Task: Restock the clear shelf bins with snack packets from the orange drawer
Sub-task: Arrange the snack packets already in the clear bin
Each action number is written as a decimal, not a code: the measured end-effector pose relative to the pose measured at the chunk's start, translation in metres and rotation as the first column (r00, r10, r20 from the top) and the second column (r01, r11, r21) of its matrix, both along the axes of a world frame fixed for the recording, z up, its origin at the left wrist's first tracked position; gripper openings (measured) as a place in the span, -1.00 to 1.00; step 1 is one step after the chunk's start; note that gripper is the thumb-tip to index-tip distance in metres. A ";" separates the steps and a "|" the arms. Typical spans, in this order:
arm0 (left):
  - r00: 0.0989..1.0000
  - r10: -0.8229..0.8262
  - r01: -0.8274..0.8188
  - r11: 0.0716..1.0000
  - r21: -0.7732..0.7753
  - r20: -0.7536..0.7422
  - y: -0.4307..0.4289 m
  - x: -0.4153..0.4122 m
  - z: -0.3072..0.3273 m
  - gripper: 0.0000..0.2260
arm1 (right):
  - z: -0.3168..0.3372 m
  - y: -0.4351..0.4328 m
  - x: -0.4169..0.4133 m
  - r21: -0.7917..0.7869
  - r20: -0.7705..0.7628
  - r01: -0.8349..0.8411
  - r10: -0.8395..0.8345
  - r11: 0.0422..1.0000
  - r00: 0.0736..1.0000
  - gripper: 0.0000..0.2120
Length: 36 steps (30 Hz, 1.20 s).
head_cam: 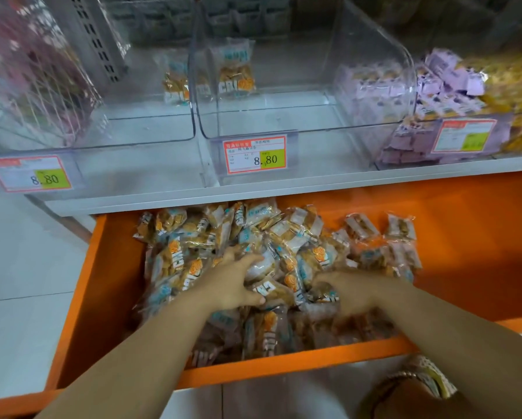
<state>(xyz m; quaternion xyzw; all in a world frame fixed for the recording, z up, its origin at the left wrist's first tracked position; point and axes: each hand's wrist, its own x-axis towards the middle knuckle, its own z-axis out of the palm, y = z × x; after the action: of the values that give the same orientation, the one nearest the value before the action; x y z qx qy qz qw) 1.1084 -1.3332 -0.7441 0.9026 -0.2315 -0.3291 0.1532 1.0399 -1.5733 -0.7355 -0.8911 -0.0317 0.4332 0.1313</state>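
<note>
The orange drawer [471, 237] is pulled out below the shelf and holds a heap of snack packets [287, 234], clear wrappers with golden snacks and blue-orange print. My left hand [234, 282] is dug into the heap, fingers curled round a whitish packet [261, 266]. My right hand [353, 290] is pressed into the packets just to the right, fingers curled down among them. Above, the middle clear bin [302, 122] holds a single packet [237, 71] standing at its back. The left clear bin [151, 128] has one packet [175, 83] too.
A right-hand bin [420, 146] is full of purple packets, with yellow packets beyond it. Price tags reading 8.80 [255, 155] hang on the bin fronts. White floor tiles [21, 267] lie left of the drawer. A patterned shoe [426, 376] shows below the drawer front.
</note>
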 end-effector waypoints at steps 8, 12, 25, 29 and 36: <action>0.999 -0.002 0.001 1.000 -0.019 -0.051 -0.008 0.001 -0.002 -0.19 | -0.002 -0.002 -0.003 -0.025 -0.074 -0.004 0.002 1.000 0.997 -0.02; 0.999 0.026 -0.028 0.998 -0.061 -0.035 -0.014 -0.002 -0.001 -0.30 | -0.006 -0.005 -0.004 0.005 0.018 0.016 -0.016 1.000 1.000 -0.20; 0.967 0.012 0.037 0.981 -0.190 0.253 -0.003 -0.019 0.048 -0.41 | 0.076 -0.001 -0.010 0.159 0.320 0.140 -0.186 0.977 0.929 -0.37; 0.926 0.018 0.100 0.952 -0.289 0.378 0.001 -0.030 0.095 -0.41 | 0.124 0.008 -0.019 0.143 0.504 0.118 -0.174 0.983 0.846 -0.32; 0.868 0.123 0.082 0.920 -0.383 0.480 0.035 -0.050 0.171 -0.43 | 0.206 0.033 -0.041 0.156 0.704 0.014 -0.121 0.988 0.700 -0.40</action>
<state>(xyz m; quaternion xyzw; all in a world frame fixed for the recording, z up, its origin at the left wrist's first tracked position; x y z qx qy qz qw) 1.0588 -1.2978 -0.5732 0.9099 -0.3140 -0.0320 0.2693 0.9992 -1.5402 -0.5293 -0.9783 -0.0773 0.0474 0.1862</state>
